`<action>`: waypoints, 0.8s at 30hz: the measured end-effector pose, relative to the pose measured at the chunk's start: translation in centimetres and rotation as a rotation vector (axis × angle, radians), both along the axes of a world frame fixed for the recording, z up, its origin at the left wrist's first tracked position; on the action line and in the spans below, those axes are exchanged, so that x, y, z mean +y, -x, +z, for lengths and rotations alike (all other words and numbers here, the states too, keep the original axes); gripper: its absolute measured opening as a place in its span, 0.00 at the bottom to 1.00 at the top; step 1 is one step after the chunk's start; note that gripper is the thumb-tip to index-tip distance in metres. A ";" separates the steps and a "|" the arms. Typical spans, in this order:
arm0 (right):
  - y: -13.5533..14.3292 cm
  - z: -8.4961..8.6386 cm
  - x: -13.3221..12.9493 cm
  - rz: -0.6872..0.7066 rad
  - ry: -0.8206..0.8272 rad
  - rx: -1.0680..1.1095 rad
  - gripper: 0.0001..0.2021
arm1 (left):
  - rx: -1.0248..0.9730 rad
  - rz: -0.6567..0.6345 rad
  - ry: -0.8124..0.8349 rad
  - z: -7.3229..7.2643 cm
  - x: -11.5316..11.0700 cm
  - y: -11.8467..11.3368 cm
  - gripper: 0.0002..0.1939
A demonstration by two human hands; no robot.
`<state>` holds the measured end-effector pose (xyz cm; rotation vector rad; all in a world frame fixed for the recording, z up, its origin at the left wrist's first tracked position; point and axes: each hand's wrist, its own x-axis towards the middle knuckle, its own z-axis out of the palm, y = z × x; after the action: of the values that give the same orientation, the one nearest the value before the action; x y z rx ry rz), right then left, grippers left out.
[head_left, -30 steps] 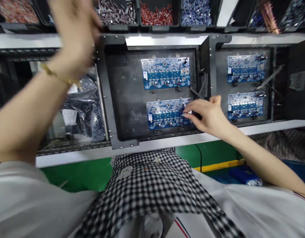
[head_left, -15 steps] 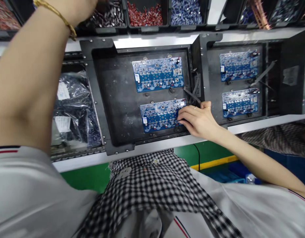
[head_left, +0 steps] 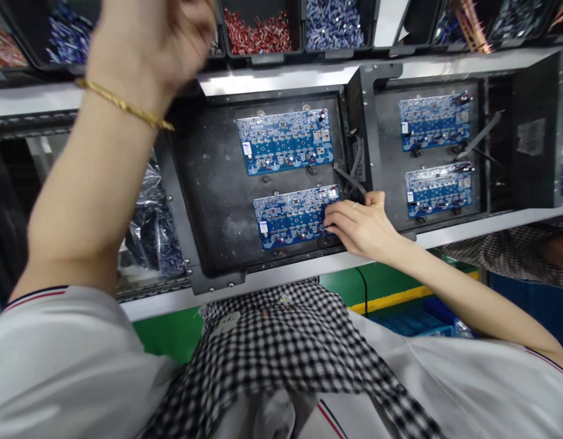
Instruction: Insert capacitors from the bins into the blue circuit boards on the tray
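Illegible white label [head_left: 264, 227] on blue board [head_left: 293, 216]

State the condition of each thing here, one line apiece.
Near circuit board: lying flat, right end partly covered.
Far circuit board: lying flat, uncovered.
Left tray: open, holding both boards.
Red-parts bin: open, partly filled.
Right hand: fingers at the near board's right end.
Left hand: blurred, grip unclear.

Six circuit boards [head_left: 286, 141], two hands [head_left: 360, 229], one bracelet [head_left: 125, 105]
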<state>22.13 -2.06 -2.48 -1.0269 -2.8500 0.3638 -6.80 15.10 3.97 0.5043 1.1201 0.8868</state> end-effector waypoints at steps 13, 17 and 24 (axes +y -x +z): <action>0.1 0.1 0.2 -0.026 0.068 0.061 0.12 | -0.200 -0.301 0.400 -3.3 -16.4 -6.4 0.10; 1.2 2.6 1.0 -0.217 0.247 0.253 0.10 | -0.216 -0.285 0.379 -3.0 -16.9 -7.3 0.11; 2.0 2.7 3.5 -0.217 0.111 0.121 0.11 | -0.122 -0.219 0.350 -2.6 -16.8 -7.9 0.07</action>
<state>20.17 1.44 0.22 -1.2731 -2.6051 0.5476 1.15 -1.72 1.33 0.2723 1.0577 0.5097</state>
